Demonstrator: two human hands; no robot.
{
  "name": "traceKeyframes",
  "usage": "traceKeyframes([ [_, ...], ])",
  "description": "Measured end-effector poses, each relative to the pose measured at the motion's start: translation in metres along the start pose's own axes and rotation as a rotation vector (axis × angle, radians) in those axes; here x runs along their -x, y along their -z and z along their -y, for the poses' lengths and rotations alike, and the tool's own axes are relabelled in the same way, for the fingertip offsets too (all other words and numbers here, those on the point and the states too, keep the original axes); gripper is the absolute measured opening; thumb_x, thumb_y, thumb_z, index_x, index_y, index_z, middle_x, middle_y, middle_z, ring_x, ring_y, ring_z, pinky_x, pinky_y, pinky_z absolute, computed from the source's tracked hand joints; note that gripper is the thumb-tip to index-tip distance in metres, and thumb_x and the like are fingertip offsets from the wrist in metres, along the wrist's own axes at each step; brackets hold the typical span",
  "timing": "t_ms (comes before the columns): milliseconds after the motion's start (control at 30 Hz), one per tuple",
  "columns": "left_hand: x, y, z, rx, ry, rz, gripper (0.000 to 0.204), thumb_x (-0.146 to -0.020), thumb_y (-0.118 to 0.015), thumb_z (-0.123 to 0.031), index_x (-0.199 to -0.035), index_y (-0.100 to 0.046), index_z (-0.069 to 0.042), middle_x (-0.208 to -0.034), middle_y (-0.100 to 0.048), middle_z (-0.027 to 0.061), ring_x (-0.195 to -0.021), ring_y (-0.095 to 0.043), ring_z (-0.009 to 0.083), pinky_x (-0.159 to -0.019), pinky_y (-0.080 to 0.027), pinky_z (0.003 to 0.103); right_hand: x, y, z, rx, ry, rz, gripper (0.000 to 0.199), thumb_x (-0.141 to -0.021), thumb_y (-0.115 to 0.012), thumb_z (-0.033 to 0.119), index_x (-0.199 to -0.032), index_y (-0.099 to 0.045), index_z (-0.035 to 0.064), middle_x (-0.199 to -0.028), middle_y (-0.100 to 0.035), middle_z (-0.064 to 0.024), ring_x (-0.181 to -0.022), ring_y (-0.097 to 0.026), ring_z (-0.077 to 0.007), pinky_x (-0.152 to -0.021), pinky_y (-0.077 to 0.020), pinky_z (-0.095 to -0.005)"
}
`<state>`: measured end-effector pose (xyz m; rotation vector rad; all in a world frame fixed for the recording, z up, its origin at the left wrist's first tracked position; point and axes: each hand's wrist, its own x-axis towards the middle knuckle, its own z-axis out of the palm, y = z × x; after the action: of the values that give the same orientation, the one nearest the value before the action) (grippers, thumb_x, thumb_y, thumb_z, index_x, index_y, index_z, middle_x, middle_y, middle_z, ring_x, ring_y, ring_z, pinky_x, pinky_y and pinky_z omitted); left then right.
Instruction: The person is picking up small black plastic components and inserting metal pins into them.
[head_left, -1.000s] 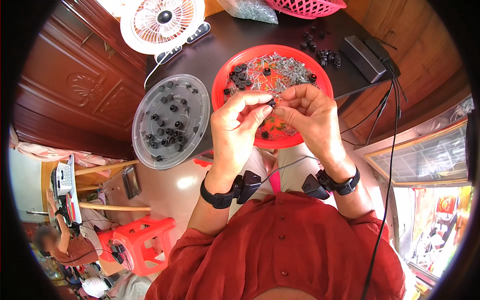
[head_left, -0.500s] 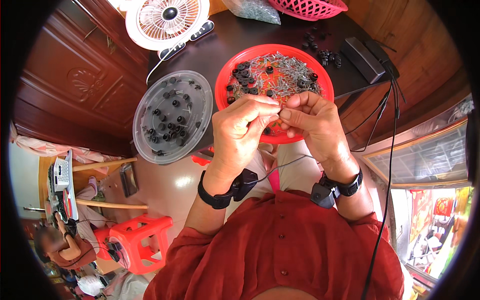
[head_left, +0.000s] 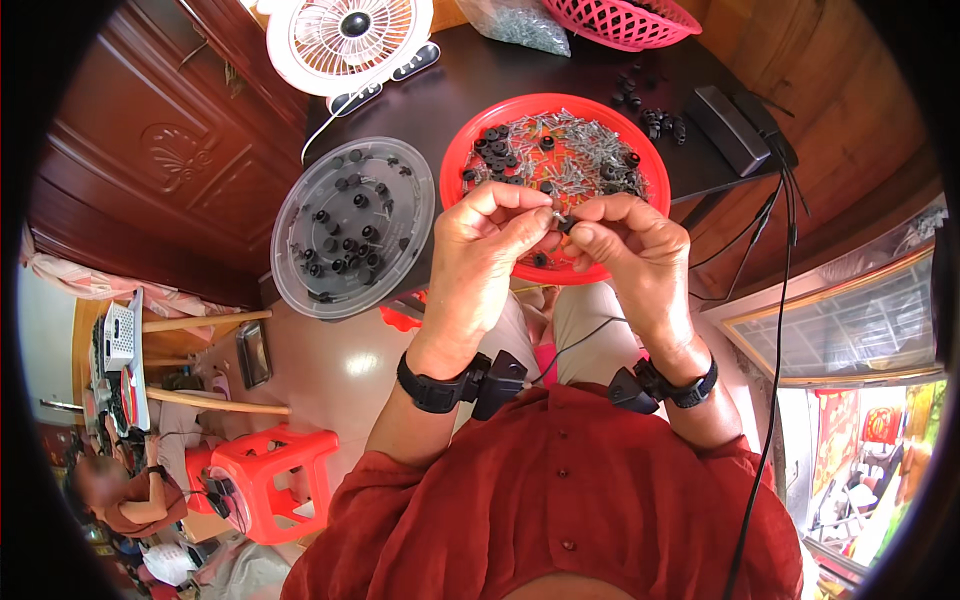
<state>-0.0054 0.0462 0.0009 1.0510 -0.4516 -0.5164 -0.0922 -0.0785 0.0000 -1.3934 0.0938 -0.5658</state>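
Over the near edge of a round red tray (head_left: pixel 452 190), my two hands meet fingertip to fingertip. My right hand (head_left: pixel 640 248) pinches a small black plastic part (head_left: pixel 567 224) between thumb and forefinger. Closed at its tip, my left hand (head_left: pixel 478 250) grips a tiny silver metal piece (head_left: pixel 557 212), which looks like a screw, right against the black part. How far it sits in the part is too small to tell. Inside the tray lie a heap of silver screws (head_left: pixel 575 150) and, mostly at the left, several black round caps (head_left: pixel 497 150).
Left of the tray, a clear round lid (head_left: pixel 290 270) carries several black caps. On the dark table (head_left: pixel 420 110) stand a white fan (head_left: pixel 350 60), a pink basket (head_left: pixel 625 25), a plastic bag (head_left: pixel 515 22) and a black box (head_left: pixel 725 130) with cables. A person (head_left: pixel 140 500) sits near a red stool (head_left: pixel 275 480).
The black part now shows between my fingertips, where it was mostly hidden. My fingers have opened apart slightly around it. The view has shifted a little.
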Motion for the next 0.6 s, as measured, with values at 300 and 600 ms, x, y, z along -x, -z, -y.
traceKeyframes([
  [300,0.000,-0.006,-0.004,-0.263,-0.047,0.013,0.013,-0.082,-0.060,0.000,-0.094,-0.062,0.004,-0.085,-0.062,0.0057,-0.075,-0.057,0.0076,-0.066,-0.047,0.020,-0.002,-0.005,0.004,0.043,-0.038,-0.064,0.012,-0.085,-0.057,0.000,-0.097,-0.059,-0.0036,-0.085,-0.063,-0.0062,-0.074,-0.061,-0.0094,-0.065,-0.0518,-0.0213],
  [600,-0.003,-0.012,-0.005,-0.457,-0.188,0.044,0.010,-0.081,-0.064,-0.002,-0.089,-0.066,0.001,-0.089,-0.063,0.0062,-0.079,-0.058,0.0100,-0.068,-0.049,0.022,0.002,0.003,-0.002,-0.194,-0.135,-0.043,0.011,-0.085,-0.056,-0.001,-0.096,-0.058,-0.0032,-0.084,-0.063,-0.0074,-0.076,-0.062,-0.0124,-0.068,-0.0534,-0.0245],
])
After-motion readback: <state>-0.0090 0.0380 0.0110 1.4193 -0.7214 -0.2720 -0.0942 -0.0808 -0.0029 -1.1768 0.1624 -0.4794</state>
